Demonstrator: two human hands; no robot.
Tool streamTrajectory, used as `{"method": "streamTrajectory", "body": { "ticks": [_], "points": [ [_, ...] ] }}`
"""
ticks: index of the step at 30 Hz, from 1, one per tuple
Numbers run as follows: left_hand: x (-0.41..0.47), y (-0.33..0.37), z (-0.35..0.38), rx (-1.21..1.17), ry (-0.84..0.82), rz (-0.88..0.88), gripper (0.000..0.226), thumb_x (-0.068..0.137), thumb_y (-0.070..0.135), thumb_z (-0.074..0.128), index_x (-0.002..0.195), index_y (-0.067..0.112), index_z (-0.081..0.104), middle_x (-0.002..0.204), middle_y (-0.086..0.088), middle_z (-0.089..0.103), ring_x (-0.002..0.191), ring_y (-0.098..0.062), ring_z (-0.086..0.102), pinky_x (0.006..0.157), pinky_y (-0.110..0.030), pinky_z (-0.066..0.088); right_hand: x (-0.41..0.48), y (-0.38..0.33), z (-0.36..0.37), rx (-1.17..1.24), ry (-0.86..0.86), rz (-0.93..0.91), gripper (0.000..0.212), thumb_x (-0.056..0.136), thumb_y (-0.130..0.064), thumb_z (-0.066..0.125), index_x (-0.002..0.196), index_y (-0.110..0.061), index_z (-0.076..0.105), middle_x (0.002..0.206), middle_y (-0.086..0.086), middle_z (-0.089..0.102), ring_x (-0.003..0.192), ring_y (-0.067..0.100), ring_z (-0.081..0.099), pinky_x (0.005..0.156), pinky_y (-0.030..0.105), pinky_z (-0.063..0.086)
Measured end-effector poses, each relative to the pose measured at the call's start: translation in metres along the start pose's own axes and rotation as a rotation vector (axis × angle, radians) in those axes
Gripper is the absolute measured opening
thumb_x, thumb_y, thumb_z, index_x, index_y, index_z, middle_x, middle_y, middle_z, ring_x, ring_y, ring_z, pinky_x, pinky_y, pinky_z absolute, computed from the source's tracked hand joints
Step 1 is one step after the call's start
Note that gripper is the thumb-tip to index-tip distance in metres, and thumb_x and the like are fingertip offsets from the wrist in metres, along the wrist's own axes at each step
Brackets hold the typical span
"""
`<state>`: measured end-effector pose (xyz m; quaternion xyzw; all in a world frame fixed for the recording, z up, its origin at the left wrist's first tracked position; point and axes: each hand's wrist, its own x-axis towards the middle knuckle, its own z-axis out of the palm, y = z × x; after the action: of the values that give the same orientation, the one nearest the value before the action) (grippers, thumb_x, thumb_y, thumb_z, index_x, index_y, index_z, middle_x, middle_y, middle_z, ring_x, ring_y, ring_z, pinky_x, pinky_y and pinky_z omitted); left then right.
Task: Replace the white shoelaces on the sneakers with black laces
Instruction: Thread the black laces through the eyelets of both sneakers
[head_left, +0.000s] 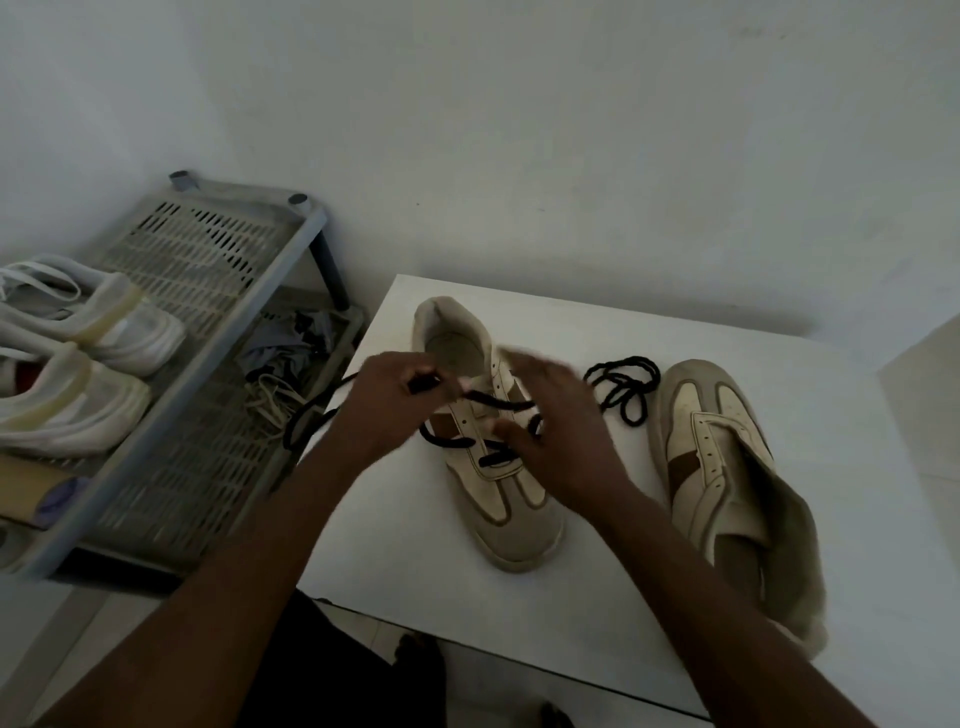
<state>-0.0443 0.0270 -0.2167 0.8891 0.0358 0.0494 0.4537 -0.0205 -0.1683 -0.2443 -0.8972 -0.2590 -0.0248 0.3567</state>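
A beige sneaker (506, 512) lies on the white table (415, 571) with its toe toward me, and a black lace (452, 441) is threaded through its lower eyelets. My left hand (387, 410) pinches one end of that lace above the shoe's opening. My right hand (558, 441), blurred, hovers over the shoe's right side with fingers spread and nothing clearly held. A second beige sneaker (727, 478) lies to the right without a lace, its collar crumpled. Another black lace (626, 387) sits coiled between the two shoes.
A grey plastic shoe rack (208, 291) stands left of the table, with two white sneakers (78, 374) on its top shelf. Loose white laces (272, 402) and crumpled cloth (291, 338) lie on its lower shelf. A white wall rises behind.
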Motion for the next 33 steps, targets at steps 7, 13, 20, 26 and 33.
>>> {"method": "streamTrajectory", "body": {
  "ticks": [7,13,20,26,33],
  "points": [
    [0.003,0.005,0.006,-0.178,0.095,-0.110,0.014,0.087,0.026,0.068,0.080,0.014,0.069,0.070,0.001,0.067,0.062,-0.005,0.058,0.061,-0.017,0.045,-0.001,0.001,0.002,0.423,0.192,0.223,0.013,0.093,-0.016,0.061,0.088,-0.015,0.073,0.068,-0.007,0.068,0.052,0.001,0.054,0.054,0.023,0.047],
    [0.002,0.014,0.010,-0.694,0.131,-0.249,0.006,0.089,0.012,0.064,0.087,0.014,0.069,0.069,0.004,0.069,0.060,-0.008,0.053,0.060,-0.020,0.043,-0.010,-0.017,0.019,0.373,-0.001,0.108,0.010,0.091,-0.015,0.065,0.082,-0.014,0.070,0.068,-0.010,0.066,0.060,0.001,0.062,0.056,0.012,0.046],
    [0.002,0.017,0.011,-1.093,0.059,-0.254,0.013,0.080,0.020,0.059,0.079,0.016,0.072,0.078,0.004,0.070,0.079,-0.010,0.065,0.077,-0.024,0.053,-0.011,-0.015,0.025,0.355,0.017,-0.018,0.016,0.088,-0.015,0.070,0.103,-0.012,0.075,0.081,-0.013,0.068,0.064,-0.003,0.060,0.062,0.013,0.048],
    [0.004,0.018,0.001,-1.136,0.001,-0.263,0.013,0.083,0.024,0.057,0.084,0.010,0.057,0.074,0.002,0.066,0.063,-0.010,0.063,0.070,-0.027,0.057,-0.001,-0.001,0.009,0.401,0.078,0.233,0.023,0.095,-0.028,0.058,0.096,-0.013,0.075,0.086,0.000,0.071,0.073,0.005,0.063,0.065,0.020,0.047],
    [0.000,0.001,0.022,-0.006,-0.075,-0.116,0.017,0.094,0.019,0.058,0.097,0.016,0.075,0.083,0.000,0.070,0.067,-0.005,0.058,0.062,-0.013,0.045,-0.005,0.017,0.024,0.072,0.004,0.300,0.023,0.082,-0.029,0.074,0.099,-0.017,0.064,0.094,-0.004,0.060,0.082,0.008,0.058,0.071,0.022,0.047]
  ]
}}
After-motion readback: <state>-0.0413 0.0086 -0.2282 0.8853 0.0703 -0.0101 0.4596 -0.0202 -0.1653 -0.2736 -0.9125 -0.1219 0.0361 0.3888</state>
